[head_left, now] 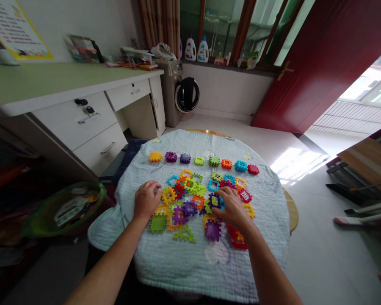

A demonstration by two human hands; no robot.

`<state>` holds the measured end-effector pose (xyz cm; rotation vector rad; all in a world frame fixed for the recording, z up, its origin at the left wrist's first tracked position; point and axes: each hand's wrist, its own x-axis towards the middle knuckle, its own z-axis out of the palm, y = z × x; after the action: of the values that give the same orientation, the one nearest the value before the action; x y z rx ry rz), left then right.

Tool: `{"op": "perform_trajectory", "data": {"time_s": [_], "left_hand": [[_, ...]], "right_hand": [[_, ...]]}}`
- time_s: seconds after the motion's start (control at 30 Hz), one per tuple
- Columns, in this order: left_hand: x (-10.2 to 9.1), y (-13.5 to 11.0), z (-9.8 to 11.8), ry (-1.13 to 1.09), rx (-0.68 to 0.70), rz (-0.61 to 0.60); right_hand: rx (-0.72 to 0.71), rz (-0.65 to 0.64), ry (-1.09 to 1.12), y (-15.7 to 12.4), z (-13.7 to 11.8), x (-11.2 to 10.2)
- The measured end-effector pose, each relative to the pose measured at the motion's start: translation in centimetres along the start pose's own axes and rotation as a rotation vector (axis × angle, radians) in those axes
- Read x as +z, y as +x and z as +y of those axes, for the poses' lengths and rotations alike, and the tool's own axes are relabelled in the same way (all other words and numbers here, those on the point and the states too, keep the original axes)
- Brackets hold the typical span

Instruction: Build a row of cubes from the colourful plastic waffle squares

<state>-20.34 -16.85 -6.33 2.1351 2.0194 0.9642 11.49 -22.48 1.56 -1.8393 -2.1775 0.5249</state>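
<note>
Purple open-frame plastic tile (pixel 213 200) sits mid-heap on the pale quilt-covered surface (pixel 178 262), pinched by fingers of the right hand (pixel 232 207). The left hand (pixel 147 199) curls its fingers down beside a yellow toothed plastic tile (pixel 168 195) — whether it holds anything, I cannot tell. Toothed neighbours could snag and scatter — the heap is tight.

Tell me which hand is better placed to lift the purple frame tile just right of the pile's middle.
Right, probably. The right hand has its fingertips on the purple frame tile, while the left hand rests at the left edge of the pile beside a yellow tile, with other tiles between.
</note>
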Motion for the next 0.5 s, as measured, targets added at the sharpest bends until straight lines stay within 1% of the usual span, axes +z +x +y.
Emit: {"op": "perform_trajectory", "data": {"time_s": [0.13, 0.2, 0.27, 0.37, 0.5], "left_hand": [[-0.2, -0.1, 0.2, -0.004, -0.007, -0.003], [-0.2, -0.1, 0.3, -0.006, -0.010, -0.005], [-0.3, -0.1, 0.3, -0.008, -0.014, -0.007], [-0.3, -0.1, 0.4, -0.010, -0.016, -0.006], [-0.3, -0.2, 0.5, -0.012, -0.019, 0.004]], "right_hand": [[-0.124, -0.095, 0.069, 1.2, -2.7, 1.0], [-0.171, -0.133, 0.043, 1.8, -4.0, 1.9], [-0.185, -0.159, -0.004, 2.3, -5.0, 2.7], [-0.192, -0.189, -0.051, 2.7, -5.6, 3.5], [-0.212, -0.208, -0.057, 2.8, -5.4, 3.9]]}}
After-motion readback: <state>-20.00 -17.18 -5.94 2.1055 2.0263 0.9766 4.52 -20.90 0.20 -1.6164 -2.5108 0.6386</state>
